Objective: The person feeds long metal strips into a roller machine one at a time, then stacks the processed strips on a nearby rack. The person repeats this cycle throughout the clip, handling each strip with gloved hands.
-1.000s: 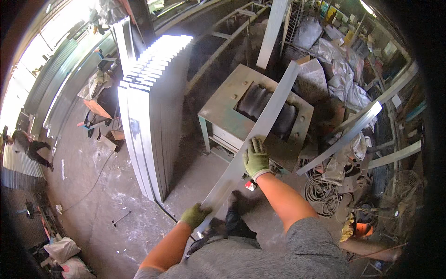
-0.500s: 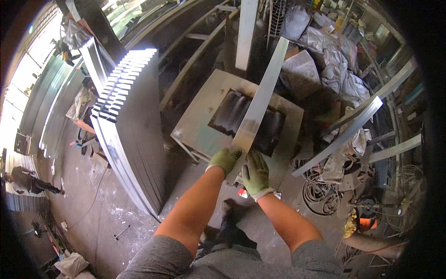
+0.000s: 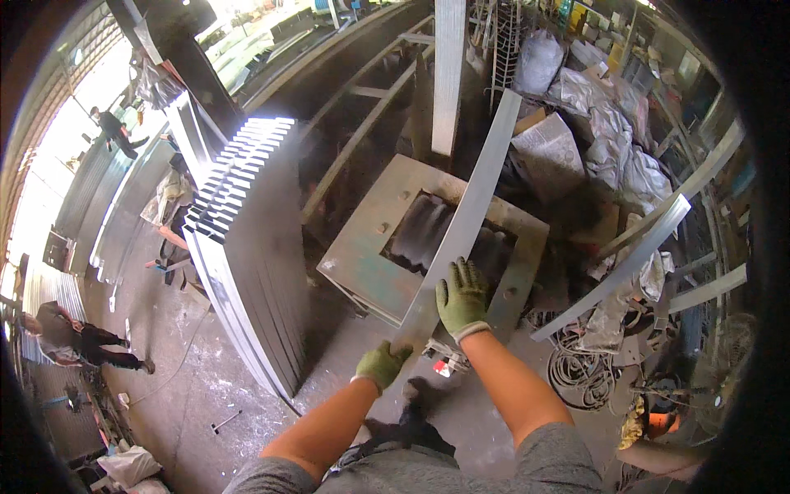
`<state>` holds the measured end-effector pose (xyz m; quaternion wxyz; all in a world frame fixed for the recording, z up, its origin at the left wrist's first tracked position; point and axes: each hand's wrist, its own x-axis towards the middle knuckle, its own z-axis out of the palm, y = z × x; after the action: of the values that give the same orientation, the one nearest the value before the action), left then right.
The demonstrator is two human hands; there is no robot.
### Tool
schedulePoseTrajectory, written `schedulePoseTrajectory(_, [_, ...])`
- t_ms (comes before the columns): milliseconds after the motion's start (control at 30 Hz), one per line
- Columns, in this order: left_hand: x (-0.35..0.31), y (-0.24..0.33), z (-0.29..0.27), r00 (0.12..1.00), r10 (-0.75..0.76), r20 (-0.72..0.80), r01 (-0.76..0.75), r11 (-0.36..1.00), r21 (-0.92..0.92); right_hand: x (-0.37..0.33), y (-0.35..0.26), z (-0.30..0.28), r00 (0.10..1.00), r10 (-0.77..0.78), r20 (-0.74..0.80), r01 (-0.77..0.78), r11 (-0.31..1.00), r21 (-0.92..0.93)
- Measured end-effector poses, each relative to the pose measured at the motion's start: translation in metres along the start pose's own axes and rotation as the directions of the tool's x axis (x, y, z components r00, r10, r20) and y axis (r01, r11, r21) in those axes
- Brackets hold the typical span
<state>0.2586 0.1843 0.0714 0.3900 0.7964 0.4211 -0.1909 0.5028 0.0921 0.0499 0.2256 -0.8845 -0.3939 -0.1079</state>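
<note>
A tall stack of metal profiles (image 3: 255, 272), a squat machine (image 3: 370, 267), and a long metal strip (image 3: 457, 235) slanting over it.
The machine's opening holds dark rollers (image 3: 424, 230); at upper right, a cloudy bag (image 3: 539, 62) hides its contents. The strip appears to be at a hand-guiding step, and the next move seems to call for level, two-handed support. The right hand (image 3: 462, 303) rests palm-down on the strip's right edge, fingers straight and slightly apart; the left hand (image 3: 379, 365) touches its near end, though whether those fingers are clamped on it cannot be told.
</note>
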Motion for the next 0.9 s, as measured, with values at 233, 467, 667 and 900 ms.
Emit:
schedulePoseTrajectory(233, [0.06, 0.012, 0.021, 0.909, 0.407, -0.09, -0.407, 0.913, 0.022, 0.06, 0.009, 0.029, 0.988, 0.071, 0.141, -0.031, 0.963, -0.269])
schedulePoseTrajectory(467, [0.051, 0.061, -0.02, 0.988, 0.153, -0.019, -0.154, 0.973, -0.17, 0.094, 0.034, 0.037, 0.994, -0.097, 0.056, 0.112, 0.882, -0.457])
schedulePoseTrajectory(667, [-0.003, -0.011, 0.006, 0.991, 0.129, 0.036, -0.116, 0.964, -0.24, 0.009, -0.014, 0.027, 0.994, -0.076, 0.083, 0.104, 0.909, -0.403])
schedulePoseTrajectory(900, [-0.088, -0.145, 0.043, 0.994, 0.049, 0.102, -0.029, 0.98, -0.196, -0.13, -0.109, 0.029, 0.989, 0.003, 0.15, 0.031, 0.975, -0.222])
